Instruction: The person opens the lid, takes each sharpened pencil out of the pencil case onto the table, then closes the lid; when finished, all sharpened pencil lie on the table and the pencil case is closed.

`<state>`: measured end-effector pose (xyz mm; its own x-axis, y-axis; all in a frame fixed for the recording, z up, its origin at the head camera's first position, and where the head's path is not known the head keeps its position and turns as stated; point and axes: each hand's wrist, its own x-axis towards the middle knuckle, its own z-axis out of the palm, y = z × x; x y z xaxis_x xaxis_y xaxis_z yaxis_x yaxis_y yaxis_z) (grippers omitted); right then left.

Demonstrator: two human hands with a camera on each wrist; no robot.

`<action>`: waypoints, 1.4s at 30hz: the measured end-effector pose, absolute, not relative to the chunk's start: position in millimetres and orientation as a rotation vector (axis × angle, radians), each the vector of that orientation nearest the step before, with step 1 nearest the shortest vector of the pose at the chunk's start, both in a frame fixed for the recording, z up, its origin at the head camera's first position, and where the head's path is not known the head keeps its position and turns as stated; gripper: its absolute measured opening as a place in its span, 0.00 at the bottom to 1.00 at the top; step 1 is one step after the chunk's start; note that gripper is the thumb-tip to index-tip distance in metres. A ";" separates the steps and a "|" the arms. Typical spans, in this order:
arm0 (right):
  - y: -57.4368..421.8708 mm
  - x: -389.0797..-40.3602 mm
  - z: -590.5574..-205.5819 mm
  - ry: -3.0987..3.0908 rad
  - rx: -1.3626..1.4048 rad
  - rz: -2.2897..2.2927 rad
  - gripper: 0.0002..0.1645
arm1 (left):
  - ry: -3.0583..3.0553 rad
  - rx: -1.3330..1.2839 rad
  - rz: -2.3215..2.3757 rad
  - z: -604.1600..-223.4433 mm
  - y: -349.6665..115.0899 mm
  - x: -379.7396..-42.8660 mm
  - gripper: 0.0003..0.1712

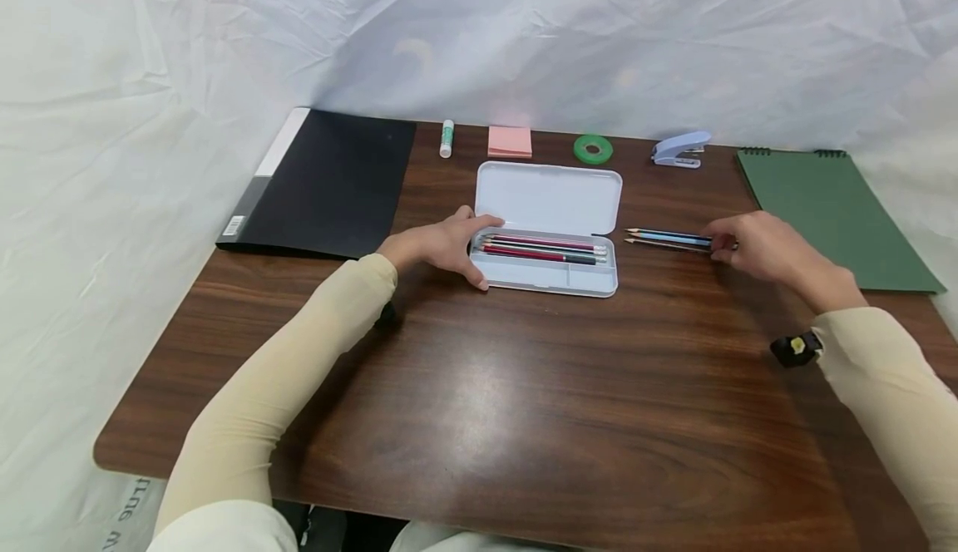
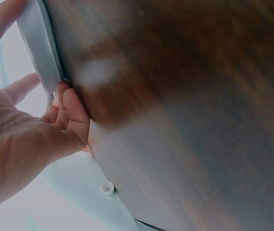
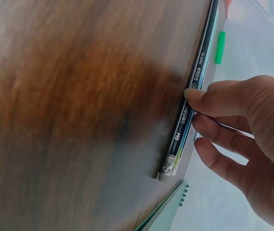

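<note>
A white pencil case (image 1: 524, 274) lies unfolded on the table, its lid (image 1: 549, 194) tipped back toward the far side. Several pencils (image 1: 524, 253), some dark red, rest in its long compartment. My left hand (image 1: 449, 244) holds the case's left end, thumb and fingers spread across it; the left wrist view shows fingertips against the case's edge (image 2: 41, 45). To the right of the case, my right hand (image 1: 763, 244) pinches a small bunch of pencils (image 1: 666, 238), points toward the case. In the right wrist view, a black HB pencil (image 3: 177, 137) lies beside a light-blue one, eraser ends near the tabletop.
Along the back stand a glue stick (image 1: 446, 139), pink sticky notes (image 1: 510, 141), green tape (image 1: 593, 150) and a light-blue stapler (image 1: 680, 150). A black folder (image 1: 329, 182) lies left, a green spiral notebook (image 1: 831, 219) right. White sheeting (image 1: 479, 36) hangs behind the wooden table (image 1: 524, 419).
</note>
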<state>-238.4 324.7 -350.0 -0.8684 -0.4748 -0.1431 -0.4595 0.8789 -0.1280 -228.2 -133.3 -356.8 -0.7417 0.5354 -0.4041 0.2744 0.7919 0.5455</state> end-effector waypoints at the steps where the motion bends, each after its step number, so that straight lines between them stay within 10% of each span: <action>1: 325.1 -239.3 -349.5 2.880 -0.718 -0.128 0.20 | 2.424 0.600 0.622 -356.6 -133.4 -228.2 0.59; 34: 329.1 -240.8 -344.0 2.947 -0.662 -0.114 0.12 | 2.436 0.584 0.607 -355.2 -130.5 -229.0 0.60; 42: 294.7 -234.9 -332.3 2.990 -0.794 -0.339 0.26 | 2.430 0.573 0.606 -356.8 -130.8 -227.8 0.60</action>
